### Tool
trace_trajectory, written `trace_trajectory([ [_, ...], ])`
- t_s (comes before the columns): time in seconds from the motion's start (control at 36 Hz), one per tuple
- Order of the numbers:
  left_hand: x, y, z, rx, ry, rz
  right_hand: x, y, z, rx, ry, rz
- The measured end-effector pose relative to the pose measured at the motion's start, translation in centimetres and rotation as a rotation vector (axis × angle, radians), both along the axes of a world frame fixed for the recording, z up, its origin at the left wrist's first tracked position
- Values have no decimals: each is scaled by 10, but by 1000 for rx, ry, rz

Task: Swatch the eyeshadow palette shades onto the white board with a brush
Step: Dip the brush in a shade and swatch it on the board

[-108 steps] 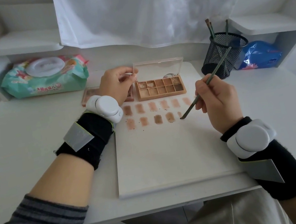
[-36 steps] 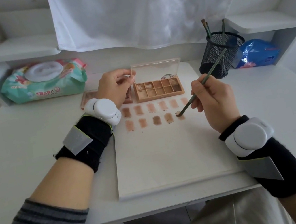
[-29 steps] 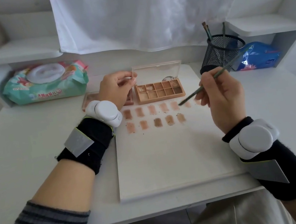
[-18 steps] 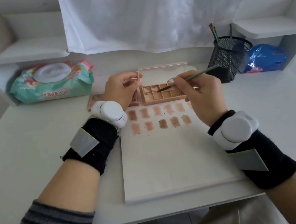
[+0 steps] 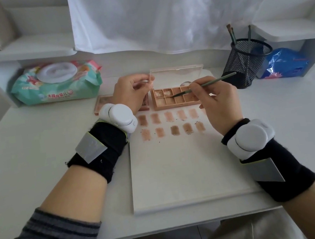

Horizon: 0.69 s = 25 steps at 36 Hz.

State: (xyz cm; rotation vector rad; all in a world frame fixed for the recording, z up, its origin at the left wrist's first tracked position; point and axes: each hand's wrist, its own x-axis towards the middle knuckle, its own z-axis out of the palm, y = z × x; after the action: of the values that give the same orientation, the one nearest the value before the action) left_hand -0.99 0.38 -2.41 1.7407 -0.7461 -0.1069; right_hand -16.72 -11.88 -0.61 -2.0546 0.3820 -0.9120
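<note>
- White desk (image 5: 35, 158) carries the board (image 5: 180, 167).
- Right hand (image 5: 218, 102) pinches the brush (image 5: 208, 83): light, stiff; grip mid-handle.
- Left hand (image 5: 131, 94) pinches the palette (image 5: 170, 101) lid; powder crumbles easily.

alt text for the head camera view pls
The right hand dips a thin brush into an open eyeshadow palette while the left hand pinches its clear lid. Two rows of swatches mark the white board.

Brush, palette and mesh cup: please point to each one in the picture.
brush (image 5: 211, 82), head view, middle of its handle
palette (image 5: 167, 101), head view, its lower-left pans
mesh cup (image 5: 246, 63), head view, its front wall
</note>
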Motion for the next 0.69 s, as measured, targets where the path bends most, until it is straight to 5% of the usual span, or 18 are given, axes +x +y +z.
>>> trace_trajectory([
  [0.69,1,-1,-1,8,-18,8,-2,5,4,76,-12,41],
])
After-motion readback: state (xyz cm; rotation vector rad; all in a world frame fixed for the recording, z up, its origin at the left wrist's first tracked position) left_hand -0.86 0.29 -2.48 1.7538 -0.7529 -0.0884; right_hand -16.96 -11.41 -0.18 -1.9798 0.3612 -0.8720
